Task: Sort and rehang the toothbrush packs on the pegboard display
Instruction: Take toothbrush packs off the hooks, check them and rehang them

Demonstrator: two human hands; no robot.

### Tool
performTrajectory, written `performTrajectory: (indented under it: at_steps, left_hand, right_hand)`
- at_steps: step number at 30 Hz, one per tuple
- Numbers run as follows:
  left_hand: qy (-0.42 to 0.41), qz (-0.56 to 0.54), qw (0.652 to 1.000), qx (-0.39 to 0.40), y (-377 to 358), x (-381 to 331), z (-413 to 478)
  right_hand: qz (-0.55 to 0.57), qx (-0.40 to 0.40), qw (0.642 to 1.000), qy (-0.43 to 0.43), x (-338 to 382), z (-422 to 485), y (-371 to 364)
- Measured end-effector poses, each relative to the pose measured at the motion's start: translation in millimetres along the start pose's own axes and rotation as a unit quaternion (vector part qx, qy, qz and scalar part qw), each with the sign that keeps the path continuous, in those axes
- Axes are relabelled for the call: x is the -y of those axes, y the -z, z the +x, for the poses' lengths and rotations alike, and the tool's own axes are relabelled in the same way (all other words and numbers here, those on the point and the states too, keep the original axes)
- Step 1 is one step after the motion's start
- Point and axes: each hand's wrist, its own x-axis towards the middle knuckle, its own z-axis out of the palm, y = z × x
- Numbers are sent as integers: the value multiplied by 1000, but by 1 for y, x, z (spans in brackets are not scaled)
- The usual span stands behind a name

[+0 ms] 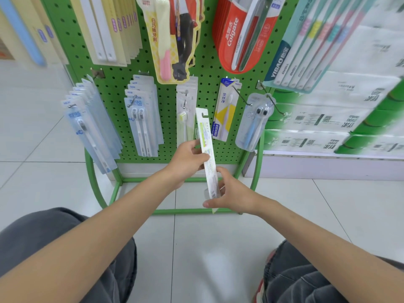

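green pegboard, hanging toothbrush packs

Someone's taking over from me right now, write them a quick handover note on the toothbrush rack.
Left hand grips the loose pack at its middle; right hand holds its lower end.
Pack is upright before the pegboard, hang hole on no hook.
Done: other packs hang along the lower row.
Left: hang this one, perhaps with the green-brush packs beside it.

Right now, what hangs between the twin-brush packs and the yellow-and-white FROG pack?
A stack of clear packs with a green-bristled brush, shown in the head view. The held pack partly overlaps that gap.
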Motion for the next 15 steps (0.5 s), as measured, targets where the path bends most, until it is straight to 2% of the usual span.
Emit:
performTrajectory:
  at_steps: [4,8,12,15]
  left_hand:
    - [24,-40,999,-15,5,1,2]
    - [29,-54,998,-8,7,2,3]
    - [36,-46,998,7,3,3,3]
    - [44,-46,998,28,2,1,2]
  right_hand:
    - [49,8,999,12,-6,4,5]
    - [10,26,999,27,-3,2,5]
    - [18,36,999,26,-3,3,6]
    - [13,14,1000,21,2,2,11]
